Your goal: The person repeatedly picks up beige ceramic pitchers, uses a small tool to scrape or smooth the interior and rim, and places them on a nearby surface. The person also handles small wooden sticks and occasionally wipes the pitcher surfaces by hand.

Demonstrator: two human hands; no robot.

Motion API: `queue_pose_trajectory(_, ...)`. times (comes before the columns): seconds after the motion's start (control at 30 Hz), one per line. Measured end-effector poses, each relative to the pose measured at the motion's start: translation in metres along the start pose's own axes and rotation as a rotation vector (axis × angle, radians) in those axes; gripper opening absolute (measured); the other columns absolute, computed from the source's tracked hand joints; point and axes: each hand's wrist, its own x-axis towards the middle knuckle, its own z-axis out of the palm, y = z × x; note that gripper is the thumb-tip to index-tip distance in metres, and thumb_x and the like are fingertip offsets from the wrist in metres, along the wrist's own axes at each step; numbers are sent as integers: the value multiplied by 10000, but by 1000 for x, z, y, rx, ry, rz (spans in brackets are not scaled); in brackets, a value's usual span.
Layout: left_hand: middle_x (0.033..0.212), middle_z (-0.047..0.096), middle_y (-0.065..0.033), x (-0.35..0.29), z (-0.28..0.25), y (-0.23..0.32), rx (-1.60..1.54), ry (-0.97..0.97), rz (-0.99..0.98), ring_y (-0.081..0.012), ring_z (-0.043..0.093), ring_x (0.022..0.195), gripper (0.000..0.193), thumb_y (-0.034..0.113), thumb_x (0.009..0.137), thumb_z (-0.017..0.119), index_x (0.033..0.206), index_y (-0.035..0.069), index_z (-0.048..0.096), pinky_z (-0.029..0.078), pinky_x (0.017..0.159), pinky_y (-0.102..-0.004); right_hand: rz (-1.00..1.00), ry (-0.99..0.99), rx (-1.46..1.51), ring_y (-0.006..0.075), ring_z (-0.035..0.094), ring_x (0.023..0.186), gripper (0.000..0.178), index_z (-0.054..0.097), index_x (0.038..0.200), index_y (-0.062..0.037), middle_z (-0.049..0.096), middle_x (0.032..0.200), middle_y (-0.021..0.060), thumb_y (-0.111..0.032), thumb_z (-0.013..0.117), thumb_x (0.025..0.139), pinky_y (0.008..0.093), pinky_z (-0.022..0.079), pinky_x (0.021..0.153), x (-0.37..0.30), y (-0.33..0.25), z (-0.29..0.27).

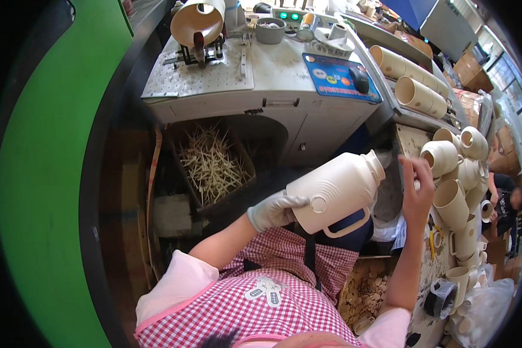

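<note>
My left hand (272, 211), in a grey glove, grips the base end of a cream plastic jug (337, 188) with a loop handle and a ringed, round mark on its side. The jug lies tilted over my lap, its neck pointing up and right. To the right of that neck, apart from it, my bare right hand (417, 182) is raised with its fingers curled in. A small pale spot shows among these fingers; what it is, I cannot make out. Beyond my right hand stand several cream jugs (451, 203) crowded on a side table.
Ahead stands a white workbench (214, 81) with a fixture holding a cream cylinder (197, 24), a grey bowl (270, 32) and a mouse (359, 80) on a blue mat. Below it, a bin holds thin plastic scraps (211, 162). Yellow-handled pliers (431, 238) lie at right. Another person (504, 200) sits far right.
</note>
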Motion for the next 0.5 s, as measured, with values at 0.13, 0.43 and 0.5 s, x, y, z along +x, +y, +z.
queue_pose_trajectory(0.13,1470,573,-150,19,-39,-10,-38,-27,-125,-278,571,1356,757,113,913,759,1564,20,385,454,1152,-441,-72,-337,274,166,676,833,289,719,1162,-11,718,925,107,-256,623,1044,301,519,770,94,-38,78)
queue_pose_trajectory(0.43,1430,619,-114,6,-93,-31,-59,-73,-113,-235,586,1319,742,73,867,819,1523,29,474,435,1149,-411,-474,-350,-175,312,751,976,686,719,1164,-14,765,1063,173,-654,573,966,425,596,852,314,-190,344)
queue_pose_trajectory(0.5,1420,626,-107,6,-85,-26,-67,-65,-86,-230,590,1310,732,62,868,816,1518,29,482,436,1148,-404,-506,-335,-215,290,750,1014,537,724,1203,-64,772,1097,127,-534,601,973,413,596,860,333,-210,374)
